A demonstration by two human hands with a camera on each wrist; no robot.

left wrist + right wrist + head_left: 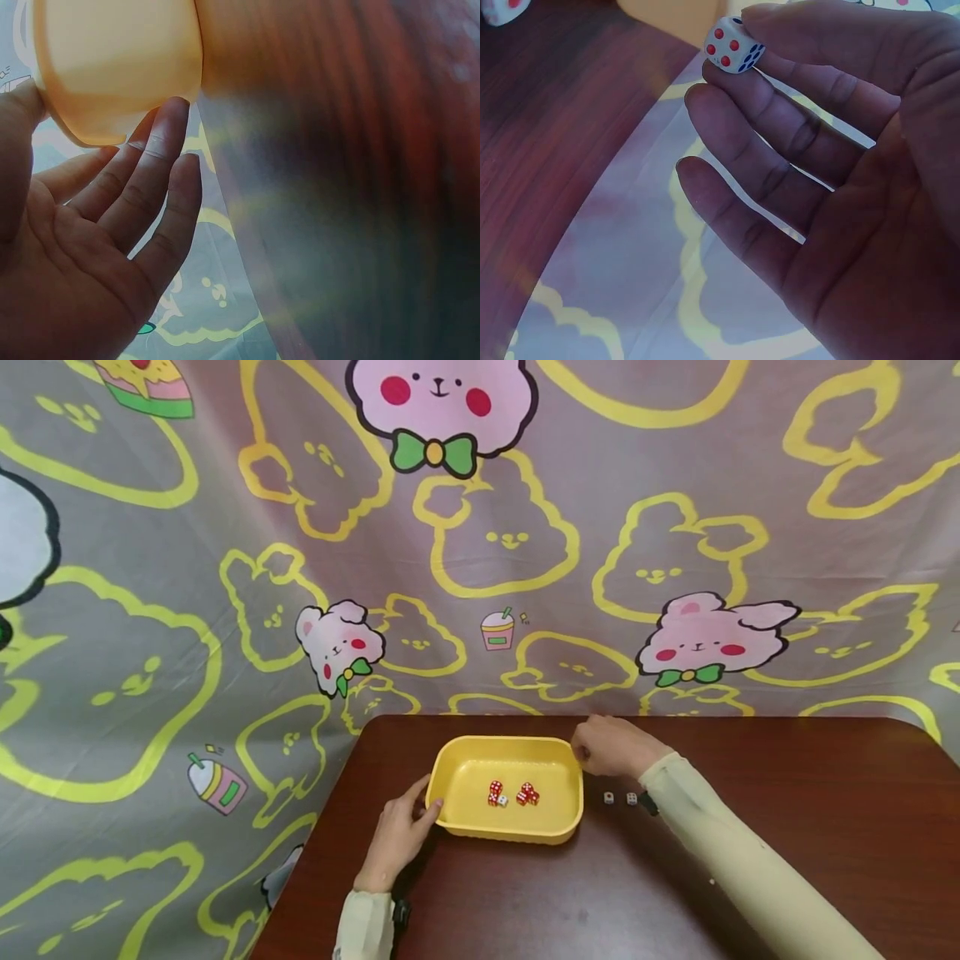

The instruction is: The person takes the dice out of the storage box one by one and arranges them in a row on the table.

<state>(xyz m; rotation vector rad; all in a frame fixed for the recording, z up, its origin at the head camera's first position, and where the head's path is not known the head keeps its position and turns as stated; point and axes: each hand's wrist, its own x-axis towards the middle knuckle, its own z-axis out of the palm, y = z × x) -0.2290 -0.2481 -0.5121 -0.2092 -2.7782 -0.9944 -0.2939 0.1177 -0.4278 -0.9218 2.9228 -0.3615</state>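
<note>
A yellow plastic tray point(506, 835) lies on the table. My left hand point(397, 835) holds its left end, thumb at the rim and fingers against the outer wall; the left wrist view shows the hand point(112, 202) from the palm side. Inside the tray are several red dice point(529, 793) and one white die point(502, 801). At the tray's right end is my right hand point(611, 746). In the right wrist view that hand point(802, 165) pinches a white die point(733, 46) with red and blue pips between thumb and fingertips. The head view hides this die.
Two white dice, a left one point(608, 797) and a right one point(632, 798), lie on the dark wooden table point(517, 893), right of the tray near the right wrist. A cloth point(525, 602) printed with cartoon animals hangs behind and left of the table.
</note>
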